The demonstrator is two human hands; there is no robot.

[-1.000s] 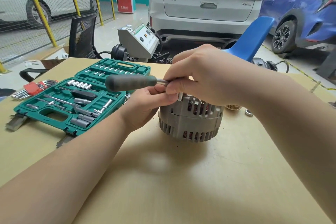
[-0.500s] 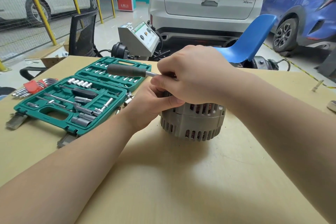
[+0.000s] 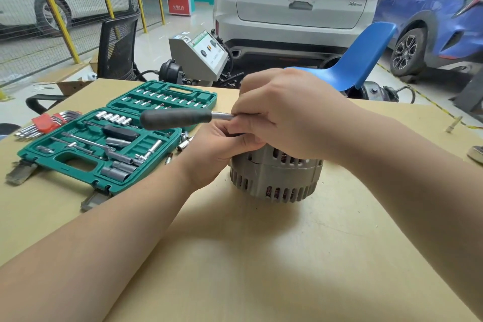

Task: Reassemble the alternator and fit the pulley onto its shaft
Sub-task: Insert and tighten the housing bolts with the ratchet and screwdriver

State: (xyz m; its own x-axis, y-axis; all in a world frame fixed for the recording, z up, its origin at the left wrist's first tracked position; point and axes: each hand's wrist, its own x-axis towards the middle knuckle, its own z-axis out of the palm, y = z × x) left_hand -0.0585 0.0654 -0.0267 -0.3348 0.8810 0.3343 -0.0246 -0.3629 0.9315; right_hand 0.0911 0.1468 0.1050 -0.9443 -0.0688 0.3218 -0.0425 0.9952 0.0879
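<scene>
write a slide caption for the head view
Both hands work a ratchet atop the alternator, open socket set alongside.

We cannot see the alternator's (image 3: 274,178) top, covered by both hands. The ratchet's (image 3: 177,118) head is hidden under the right hand (image 3: 285,117). The metal part (image 3: 476,154) at the right edge is cut off.

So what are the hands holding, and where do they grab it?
The right hand grips the wrench at its metal neck, not the dark handle. The left hand holds the top edge of the alternator.
</scene>
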